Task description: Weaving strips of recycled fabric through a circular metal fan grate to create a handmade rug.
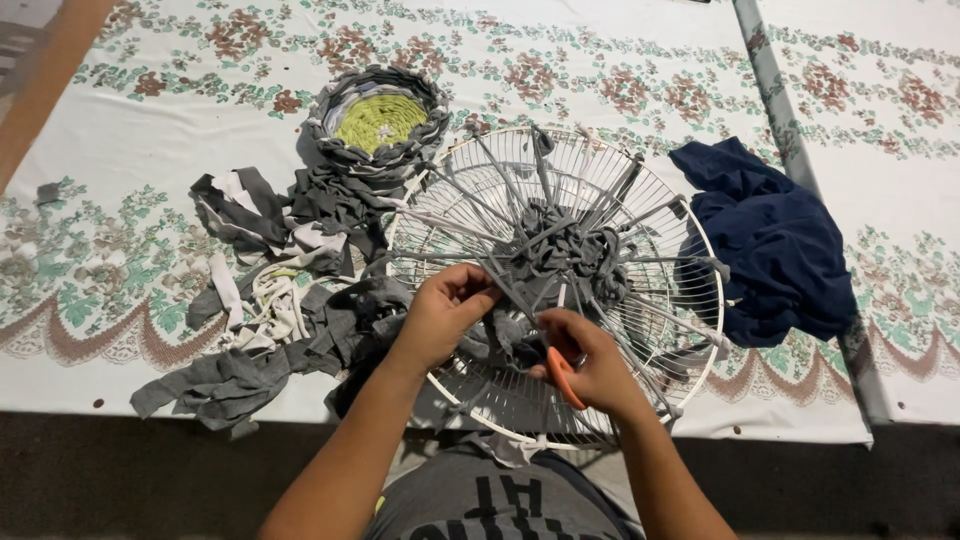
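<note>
Fingers (470, 290) of left hand (440, 315) pinching grey cloth strip (500, 285) on wire fan guard (650, 330); right hand (590, 365) clenched around orange scissors (563, 378); counter (120, 130) beneath.

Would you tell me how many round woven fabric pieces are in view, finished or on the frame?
2: a finished woven basket at upper left, and grey weaving on the wire fan guard. None seems hidden.

This looks like a home craft corner: a desk covered with a white floral-print cloth (600, 60), a round white wire fan-guard loom (660, 210), heaped grey fabric strips (250, 370) and a finished round woven mat (380, 120).
</note>
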